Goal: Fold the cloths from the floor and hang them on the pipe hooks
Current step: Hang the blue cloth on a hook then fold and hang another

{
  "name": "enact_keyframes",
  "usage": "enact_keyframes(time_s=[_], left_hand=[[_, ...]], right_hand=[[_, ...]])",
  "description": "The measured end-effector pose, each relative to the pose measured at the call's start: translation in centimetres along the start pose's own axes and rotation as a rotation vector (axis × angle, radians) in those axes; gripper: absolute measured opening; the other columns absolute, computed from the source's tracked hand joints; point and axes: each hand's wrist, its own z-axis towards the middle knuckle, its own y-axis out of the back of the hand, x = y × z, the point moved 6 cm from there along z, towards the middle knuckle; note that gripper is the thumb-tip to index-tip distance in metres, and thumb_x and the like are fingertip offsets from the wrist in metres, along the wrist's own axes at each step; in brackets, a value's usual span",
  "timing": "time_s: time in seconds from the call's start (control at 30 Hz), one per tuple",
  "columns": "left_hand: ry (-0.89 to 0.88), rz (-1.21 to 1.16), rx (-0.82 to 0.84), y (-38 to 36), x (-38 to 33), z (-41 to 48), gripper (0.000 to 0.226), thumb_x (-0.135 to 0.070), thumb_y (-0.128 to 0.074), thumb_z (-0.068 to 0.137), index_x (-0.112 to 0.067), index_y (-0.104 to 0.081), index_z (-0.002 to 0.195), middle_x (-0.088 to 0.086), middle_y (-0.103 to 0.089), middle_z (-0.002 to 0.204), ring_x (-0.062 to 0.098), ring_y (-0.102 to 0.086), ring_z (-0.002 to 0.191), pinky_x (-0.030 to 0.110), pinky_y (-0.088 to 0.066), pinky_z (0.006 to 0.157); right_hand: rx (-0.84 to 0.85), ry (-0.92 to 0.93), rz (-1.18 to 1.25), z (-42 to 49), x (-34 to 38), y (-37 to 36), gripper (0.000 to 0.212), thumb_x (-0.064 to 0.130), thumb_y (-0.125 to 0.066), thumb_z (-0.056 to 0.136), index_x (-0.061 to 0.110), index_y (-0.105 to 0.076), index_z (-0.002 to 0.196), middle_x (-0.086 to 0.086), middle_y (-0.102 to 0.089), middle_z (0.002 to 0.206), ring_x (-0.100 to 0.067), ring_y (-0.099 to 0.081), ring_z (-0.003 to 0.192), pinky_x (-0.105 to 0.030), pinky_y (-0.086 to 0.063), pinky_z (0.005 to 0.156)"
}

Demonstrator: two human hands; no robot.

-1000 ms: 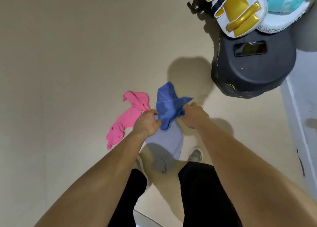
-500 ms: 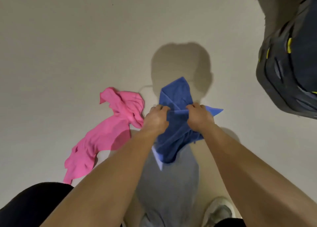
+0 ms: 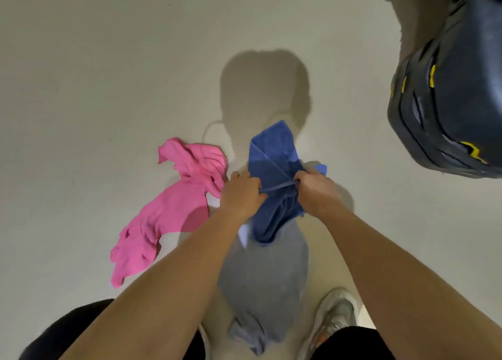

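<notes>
Both hands hold a dark blue cloth [image 3: 271, 158] above the floor. My left hand [image 3: 240, 194] grips its left side and my right hand [image 3: 316, 189] grips its right side, with a taut edge stretched between them. One corner points up and the rest hangs bunched below my fists. A pink cloth [image 3: 173, 210] lies crumpled on the floor to the left. A pale grey-blue cloth [image 3: 264, 281] lies on the floor under my hands, between my feet. No pipe or hooks are in view.
A dark padded object with yellow marks [image 3: 451, 93] fills the upper right. My white shoe [image 3: 334, 319] stands at the lower right, black shorts [image 3: 68, 332] at the bottom edge. The beige floor [image 3: 108, 60] stretches to the left and ahead.
The view has tilted down toward the floor. My hands have drawn closer together on the blue cloth and pulled its edge taut. The pink and grey-blue cloths lie as before.
</notes>
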Motion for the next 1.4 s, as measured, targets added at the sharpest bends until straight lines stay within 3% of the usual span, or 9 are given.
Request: enact_keyframes(time_s=[0.2,0.33,0.53,0.73,0.9,1.07,1.17,1.3,1.4], left_hand=[[-0.004,-0.167,0.081,11.3,-3.1,-12.7,0.01,-0.03,-0.054,0.098,-0.023,-0.051,0.092,0.0,-0.06,0.081,0.026,-0.059,0.075,0.037,-0.042,0.062],[-0.014,-0.249,0.032,21.7,-5.7,-21.6,0.012,-0.021,-0.054,0.1,-0.023,-0.061,0.109,0.001,-0.063,0.087,0.022,-0.058,0.074,0.036,-0.047,0.067],[-0.07,-0.398,-0.027,37.6,-10.2,-33.7,0.011,-0.018,-0.065,0.09,-0.021,-0.072,0.098,0.002,-0.07,0.09,0.023,-0.064,0.085,0.034,-0.047,0.075],[-0.323,-0.448,-0.059,47.4,-15.3,-43.7,0.009,-0.023,-0.067,0.088,-0.031,-0.069,0.084,-0.012,-0.066,0.074,0.015,-0.062,0.075,0.03,-0.046,0.068],[-0.535,-0.461,-0.026,51.6,-21.3,-51.9,0.003,-0.027,-0.069,0.085,-0.024,-0.071,0.085,-0.007,-0.069,0.079,0.01,-0.059,0.074,0.023,-0.045,0.07],[-0.678,-0.509,0.035,52.1,-29.5,-60.2,0.003,-0.018,-0.073,0.082,-0.016,-0.076,0.083,0.004,-0.068,0.072,0.0,-0.051,0.058,0.007,-0.04,0.057],[-0.794,-0.482,0.093,51.1,-34.8,-64.6,0.002,-0.015,-0.076,0.081,-0.016,-0.076,0.084,0.003,-0.068,0.068,-0.001,-0.052,0.055,0.01,-0.043,0.06],[-0.913,-0.48,0.128,49.8,-40.2,-69.8,0.018,-0.014,-0.082,0.077,-0.012,-0.067,0.086,-0.01,-0.061,0.056,-0.001,-0.055,0.054,0.016,-0.045,0.062],[-0.935,-0.49,0.086,48.7,-42.8,-72.7,0.029,-0.019,-0.083,0.076,-0.017,-0.055,0.084,-0.01,-0.055,0.054,0.002,-0.051,0.052,0.02,-0.043,0.058]], right_hand=[[-0.108,-0.001,0.09,-13.4,3.4,11.7,0.019,0.02,-0.04,0.1,0.013,-0.058,0.103,-0.008,-0.058,0.1,-0.033,-0.06,0.082,-0.04,-0.05,0.074],[-0.094,-0.02,0.049,-22.8,6.3,21.3,0.029,0.031,-0.036,0.102,0.019,-0.062,0.098,-0.003,-0.06,0.091,-0.031,-0.062,0.083,-0.035,-0.042,0.069],[-0.073,-0.121,0.134,-37.7,10.4,33.9,0.02,0.031,-0.045,0.096,0.029,-0.063,0.089,0.0,-0.07,0.096,-0.029,-0.062,0.096,-0.037,-0.04,0.085],[-0.214,-0.33,0.36,-52.0,13.4,40.9,0.019,0.031,-0.049,0.097,0.029,-0.066,0.089,0.005,-0.063,0.076,-0.028,-0.059,0.079,-0.031,-0.041,0.068],[-0.372,-0.504,0.475,-64.0,14.9,41.6,0.024,0.029,-0.038,0.099,0.03,-0.059,0.088,0.004,-0.066,0.065,-0.026,-0.067,0.063,-0.035,-0.045,0.077],[-0.568,-0.657,0.487,-74.5,14.4,41.9,0.028,0.016,-0.038,0.091,0.028,-0.058,0.077,0.003,-0.058,0.082,-0.027,-0.056,0.084,-0.04,-0.034,0.081],[-0.695,-0.531,0.822,-79.5,14.1,42.2,0.02,0.018,-0.047,0.075,0.023,-0.055,0.057,-0.001,-0.051,0.078,-0.024,-0.051,0.084,-0.035,-0.039,0.073],[-0.799,-0.33,1.217,-84.4,14.3,42.6,0.016,0.014,-0.056,0.074,0.019,-0.058,0.089,-0.004,-0.06,0.083,-0.018,-0.053,0.08,-0.034,-0.041,0.072],[-0.88,-0.228,1.199,-87.6,13.3,42.8,0.006,0.02,-0.063,0.089,0.025,-0.062,0.092,0.008,-0.065,0.076,-0.007,-0.056,0.07,-0.021,-0.04,0.063]])
